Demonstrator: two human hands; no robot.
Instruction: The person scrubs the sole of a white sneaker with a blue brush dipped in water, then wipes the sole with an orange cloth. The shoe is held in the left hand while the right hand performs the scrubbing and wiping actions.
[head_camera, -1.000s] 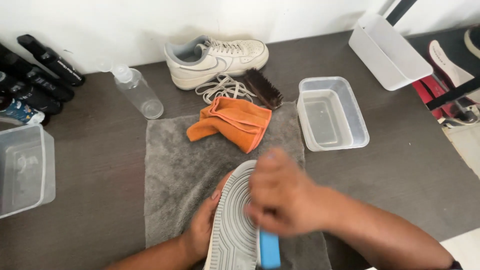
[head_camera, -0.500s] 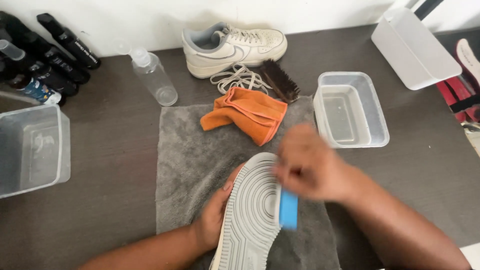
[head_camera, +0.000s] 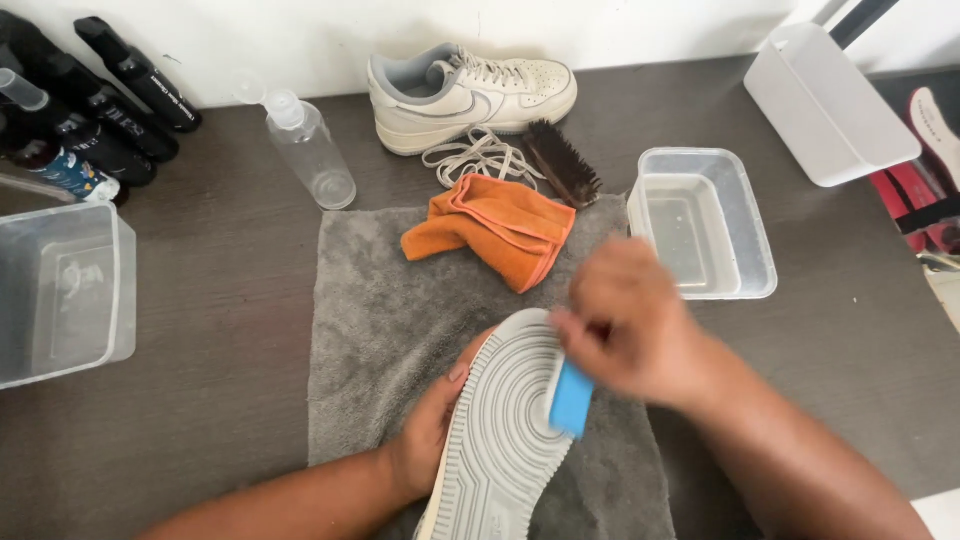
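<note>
On the grey towel (head_camera: 380, 320) at the middle of the dark table (head_camera: 210, 330), a shoe (head_camera: 505, 430) lies tipped with its grey ribbed sole facing up, toe toward 12 o'clock. The left hand (head_camera: 425, 440) has its grip closed around the shoe's side at 9 o'clock of the sole, thumb tip showing at the sole's edge. The right hand (head_camera: 630, 325), blurred, has its grip closed on a blue block (head_camera: 572, 398), which touches the sole's rim at about 3 o'clock.

At 12 o'clock from the held shoe, an orange cloth (head_camera: 495, 228) lies crumpled on the towel's far edge. Beyond it, at 12 o'clock again, loose white laces (head_camera: 478, 158) and a dark bristle brush (head_camera: 560, 163) sit just beside each other, and a second white shoe (head_camera: 468, 92) stands upright against the wall. At 1 o'clock of the held shoe, a clear plastic tub (head_camera: 745, 205) holds what looks like water. Farther out at 2 o'clock, a white bin (head_camera: 830, 100) rests tilted near the table's corner.

At 11 o'clock, a clear spray bottle (head_camera: 310, 155) lies on its side. Dark bottles (head_camera: 100, 100) are grouped at 10 o'clock in the far corner, and another clear tub (head_camera: 60, 295) sits at 9 o'clock by the table's edge.
</note>
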